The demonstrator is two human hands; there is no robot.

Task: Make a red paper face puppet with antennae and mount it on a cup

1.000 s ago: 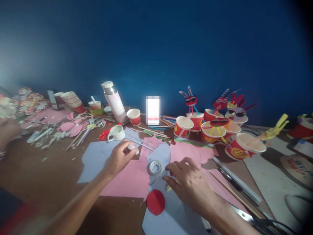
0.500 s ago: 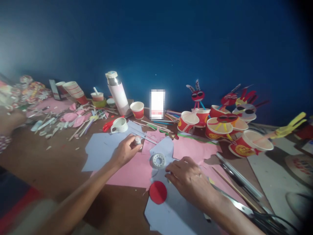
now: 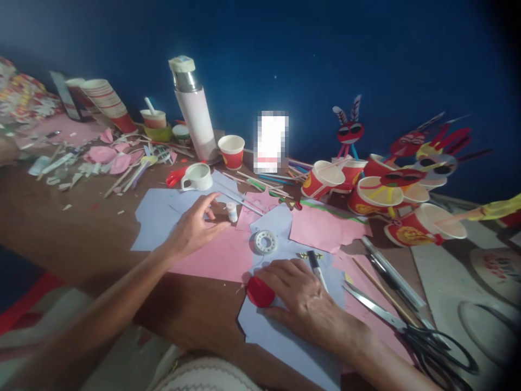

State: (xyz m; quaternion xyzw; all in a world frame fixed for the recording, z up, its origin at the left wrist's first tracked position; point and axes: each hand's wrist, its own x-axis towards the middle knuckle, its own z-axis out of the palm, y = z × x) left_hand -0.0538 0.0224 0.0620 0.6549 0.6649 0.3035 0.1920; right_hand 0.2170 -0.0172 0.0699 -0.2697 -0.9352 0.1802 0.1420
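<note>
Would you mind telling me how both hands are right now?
Left hand: open, beside the bottle.
Right hand: at the red disc; grip unclear.

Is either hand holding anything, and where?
Left hand holds nothing, open beside the small bottle. Right hand overlaps the red disc at its right edge; hold unclear.

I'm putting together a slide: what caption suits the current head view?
Left hand open beside small white container, right hand at red disc, black-handled scissors nearby.
</note>
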